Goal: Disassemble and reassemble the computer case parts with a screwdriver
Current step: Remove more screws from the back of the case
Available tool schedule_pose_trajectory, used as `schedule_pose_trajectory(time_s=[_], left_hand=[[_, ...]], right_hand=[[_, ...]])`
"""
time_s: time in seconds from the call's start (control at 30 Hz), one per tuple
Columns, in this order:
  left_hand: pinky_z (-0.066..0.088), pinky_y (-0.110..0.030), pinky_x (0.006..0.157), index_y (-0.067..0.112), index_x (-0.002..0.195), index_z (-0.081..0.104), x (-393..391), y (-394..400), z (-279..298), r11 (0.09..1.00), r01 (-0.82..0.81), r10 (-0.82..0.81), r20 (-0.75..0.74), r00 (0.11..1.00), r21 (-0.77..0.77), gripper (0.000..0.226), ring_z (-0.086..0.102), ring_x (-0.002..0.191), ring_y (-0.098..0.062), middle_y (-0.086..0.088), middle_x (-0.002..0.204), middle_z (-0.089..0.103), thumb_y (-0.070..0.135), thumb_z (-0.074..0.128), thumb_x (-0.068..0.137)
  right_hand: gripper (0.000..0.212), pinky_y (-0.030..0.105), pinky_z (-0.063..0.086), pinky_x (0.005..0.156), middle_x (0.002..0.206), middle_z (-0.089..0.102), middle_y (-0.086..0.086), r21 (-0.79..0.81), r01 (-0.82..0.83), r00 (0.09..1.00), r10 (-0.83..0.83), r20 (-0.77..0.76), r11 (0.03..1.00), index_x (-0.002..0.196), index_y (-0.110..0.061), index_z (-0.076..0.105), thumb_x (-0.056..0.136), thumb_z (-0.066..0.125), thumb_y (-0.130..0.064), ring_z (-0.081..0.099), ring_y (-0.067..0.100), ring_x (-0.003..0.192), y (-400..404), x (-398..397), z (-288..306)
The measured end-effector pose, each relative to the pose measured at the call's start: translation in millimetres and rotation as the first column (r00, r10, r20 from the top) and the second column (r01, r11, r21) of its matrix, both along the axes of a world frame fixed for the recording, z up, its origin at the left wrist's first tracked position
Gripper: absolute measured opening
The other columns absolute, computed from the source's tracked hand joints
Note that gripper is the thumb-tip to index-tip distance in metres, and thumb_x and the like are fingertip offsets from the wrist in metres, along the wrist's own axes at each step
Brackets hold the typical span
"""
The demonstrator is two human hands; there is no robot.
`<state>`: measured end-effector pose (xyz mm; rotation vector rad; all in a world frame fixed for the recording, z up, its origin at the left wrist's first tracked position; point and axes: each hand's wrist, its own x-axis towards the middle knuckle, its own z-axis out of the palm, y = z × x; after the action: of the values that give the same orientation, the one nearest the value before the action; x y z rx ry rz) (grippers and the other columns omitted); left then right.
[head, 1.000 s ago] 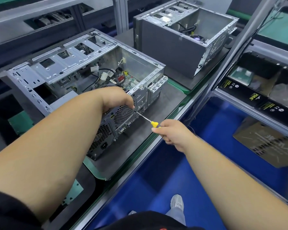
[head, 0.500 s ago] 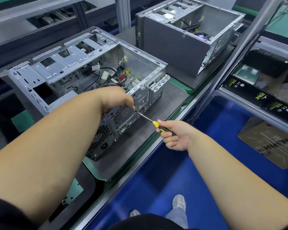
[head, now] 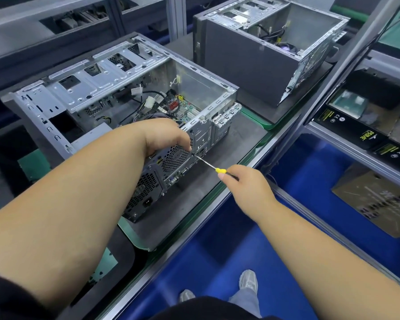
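The right hand (head: 246, 188) grips the screwdriver (head: 214, 168), tip at the computer case (head: 194, 135) rear panel. The left hand (head: 164, 136) rests just above the tip; its grasp cannot be told

The counter (head: 219, 204) is carrying two dark trays: the nearer tray (head: 194, 192) is bearing an open computer case (head: 116, 88), and the farther tray (head: 284, 112) is holding a second case (head: 245, 56).

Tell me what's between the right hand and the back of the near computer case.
In the head view, only the screwdriver spans that gap: the right hand grips its handle, and the thin metal shaft runs to the rear panel of the near computer case, beside the left hand.
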<state>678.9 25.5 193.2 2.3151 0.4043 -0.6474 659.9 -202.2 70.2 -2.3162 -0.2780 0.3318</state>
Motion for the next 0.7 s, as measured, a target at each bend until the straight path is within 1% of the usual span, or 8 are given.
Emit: schedule_pose_trajectory(time_s=[0.07, 0.13, 0.27, 0.33, 0.43, 0.57, 0.63, 0.7], left_hand=[[0.049, -0.050, 0.095, 0.009, 0.107, 0.061, 1, 1, -3, 1.000, -0.008, 0.008, 0.013, 1.000, -0.013, 0.050, 0.060, 0.106, -0.037, -0.015, 0.118, 0.060, 0.037, 0.074, 0.067], [0.049, -0.045, 0.090, 0.010, 0.098, 0.061, 3, 3, -7, 1.000, -0.007, 0.008, 0.029, 1.000, -0.030, 0.034, 0.061, 0.101, -0.034, -0.016, 0.116, 0.060, 0.031, 0.073, 0.075], [0.047, -0.043, 0.090, 0.009, 0.097, 0.058, 5, 4, -11, 1.000, -0.012, 0.013, 0.050, 0.999, -0.018, 0.035, 0.058, 0.103, -0.032, -0.016, 0.120, 0.059, 0.031, 0.074, 0.076], [0.046, -0.040, 0.084, 0.010, 0.095, 0.057, 4, 4, -11, 0.999, -0.016, 0.017, 0.054, 0.998, -0.029, 0.033, 0.056, 0.097, -0.029, -0.016, 0.119, 0.058, 0.031, 0.074, 0.075], [0.046, -0.039, 0.085, 0.011, 0.100, 0.059, 6, 6, -12, 1.000, 0.003, -0.002, 0.055, 0.999, -0.014, 0.036, 0.058, 0.104, -0.031, -0.014, 0.119, 0.058, 0.033, 0.074, 0.075], [0.044, -0.040, 0.092, 0.008, 0.119, 0.057, 7, 7, -14, 1.000, 0.007, -0.007, 0.053, 0.999, -0.009, 0.052, 0.053, 0.101, -0.028, -0.007, 0.116, 0.053, 0.034, 0.074, 0.076], [0.042, -0.040, 0.093, 0.008, 0.122, 0.057, 8, 7, -14, 1.000, 0.001, 0.001, 0.053, 0.999, -0.030, 0.054, 0.049, 0.100, -0.027, -0.007, 0.115, 0.050, 0.032, 0.074, 0.077], [0.039, -0.036, 0.089, 0.011, 0.124, 0.056, 8, 6, -16, 0.998, -0.019, 0.023, 0.057, 0.998, -0.068, 0.053, 0.048, 0.101, -0.026, -0.006, 0.115, 0.048, 0.028, 0.074, 0.077]], right_hand=[[0.038, 0.024, 0.023, 0.040, 0.052, 0.034, -0.004, 0.317, 0.303, 0.741, -0.013, -0.671, 0.899, 0.073, -0.014, 0.062, 0.098, 0.056, -0.041, 0.024, 0.011, 0.038, -2, 16, 9], [0.040, 0.020, 0.019, 0.034, 0.053, 0.031, -0.005, 0.369, 0.496, 0.429, 0.148, -0.891, 0.786, 0.079, -0.008, 0.064, 0.100, 0.053, -0.040, 0.020, 0.007, 0.034, -5, 21, 14], [0.036, 0.020, 0.019, 0.037, 0.056, 0.037, -0.002, 0.405, 0.418, 0.504, 0.163, -0.848, 0.813, 0.086, -0.007, 0.065, 0.098, 0.057, -0.039, 0.021, 0.007, 0.038, -6, 20, 9], [0.028, 0.024, 0.020, 0.043, 0.060, 0.041, 0.001, 0.381, 0.299, 0.709, 0.064, -0.703, 0.875, 0.081, -0.011, 0.059, 0.092, 0.068, -0.036, 0.025, 0.011, 0.043, -2, 15, 6], [0.029, 0.028, 0.028, 0.049, 0.064, 0.045, -0.006, -0.049, -0.038, 0.999, 0.039, 0.017, 0.998, 0.074, -0.022, 0.052, 0.089, 0.070, -0.038, 0.042, 0.017, 0.056, -3, 4, -2], [0.024, 0.028, 0.031, 0.046, 0.067, 0.054, 0.000, -0.326, 0.006, 0.778, 0.200, 0.596, 0.946, 0.079, -0.012, 0.064, 0.095, 0.065, -0.031, 0.051, 0.027, 0.056, -6, -3, -10], [0.023, 0.030, 0.036, 0.045, 0.067, 0.058, 0.004, -0.268, 0.013, 0.728, 0.174, 0.663, 0.963, 0.080, -0.009, 0.067, 0.094, 0.065, -0.026, 0.052, 0.030, 0.054, -5, -1, -14], [0.024, 0.033, 0.041, 0.050, 0.066, 0.057, 0.000, -0.205, -0.031, 0.836, 0.138, 0.531, 0.978, 0.082, -0.012, 0.067, 0.097, 0.063, -0.030, 0.052, 0.028, 0.058, -3, 1, -11]])
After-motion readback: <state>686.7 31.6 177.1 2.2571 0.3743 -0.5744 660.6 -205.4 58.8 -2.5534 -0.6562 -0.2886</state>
